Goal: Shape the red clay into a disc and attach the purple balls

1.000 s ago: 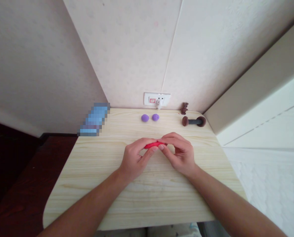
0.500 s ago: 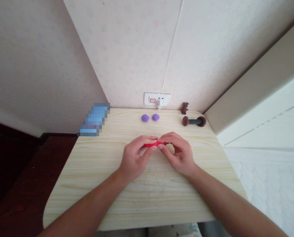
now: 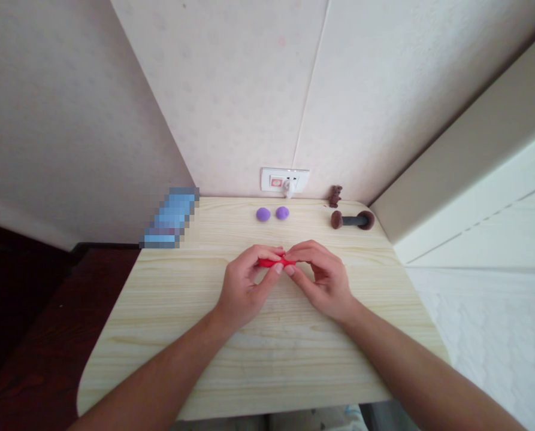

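Observation:
A soft-looking red piece, like modelling clay (image 3: 271, 262), is pinched between both my hands above the middle of the table. My left hand (image 3: 245, 287) grips its left part, thumb below and fingers over the top. On the other end, my right hand (image 3: 323, 276) presses with thumb and fingertips, close against the left fingertips. Fingers cover much of the red piece. Beyond my hands lie two purple clay lumps, a left one (image 3: 263, 214) and a right one (image 3: 282, 213), side by side.
The pale wooden table (image 3: 267, 359) meets the wall, where a socket (image 3: 285, 180) holds a white plug. At the back right are a small brown bear figure (image 3: 335, 196) and a dumbbell-shaped brown and black object (image 3: 352, 221). A blurred blue item (image 3: 171, 218) is at the back left.
The red piece shows more on its left side and looks thicker there. My fingers have shifted slightly on it; both hands keep their grip in nearly the same place.

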A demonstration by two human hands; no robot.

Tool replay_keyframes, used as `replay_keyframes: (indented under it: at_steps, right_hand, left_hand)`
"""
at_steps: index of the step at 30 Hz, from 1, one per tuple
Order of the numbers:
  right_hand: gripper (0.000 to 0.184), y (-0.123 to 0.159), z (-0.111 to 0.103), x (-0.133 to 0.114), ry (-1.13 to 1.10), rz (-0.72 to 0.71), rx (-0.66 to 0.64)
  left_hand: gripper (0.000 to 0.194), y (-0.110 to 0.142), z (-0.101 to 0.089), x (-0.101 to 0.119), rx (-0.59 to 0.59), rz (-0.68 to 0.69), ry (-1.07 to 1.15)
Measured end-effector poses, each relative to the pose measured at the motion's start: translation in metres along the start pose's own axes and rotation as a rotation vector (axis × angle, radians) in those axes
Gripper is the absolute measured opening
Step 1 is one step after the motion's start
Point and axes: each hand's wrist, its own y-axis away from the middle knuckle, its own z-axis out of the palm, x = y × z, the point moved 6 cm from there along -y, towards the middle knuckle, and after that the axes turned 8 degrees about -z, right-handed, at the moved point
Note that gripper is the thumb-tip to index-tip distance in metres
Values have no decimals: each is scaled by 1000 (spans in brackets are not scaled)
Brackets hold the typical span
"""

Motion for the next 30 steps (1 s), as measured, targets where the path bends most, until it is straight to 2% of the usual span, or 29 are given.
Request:
replay_keyframes:
  at_steps: [7, 16, 21, 30]
  right_hand:
    - [14, 1, 5, 10, -219, 108, 46]
    - [16, 3, 5, 15, -284, 121, 72]
    - [15, 3, 5, 15, -286, 123, 85]
    - [25, 0, 3, 12, -287, 132, 88]
  left_hand:
    - [13, 1, -1, 6, -14, 116, -88]
    - [14, 0, -1, 6, -15, 151, -119]
    - [13, 0, 0, 5, -25, 121, -83]
    - [7, -5, -2, -1, 5, -56, 144]
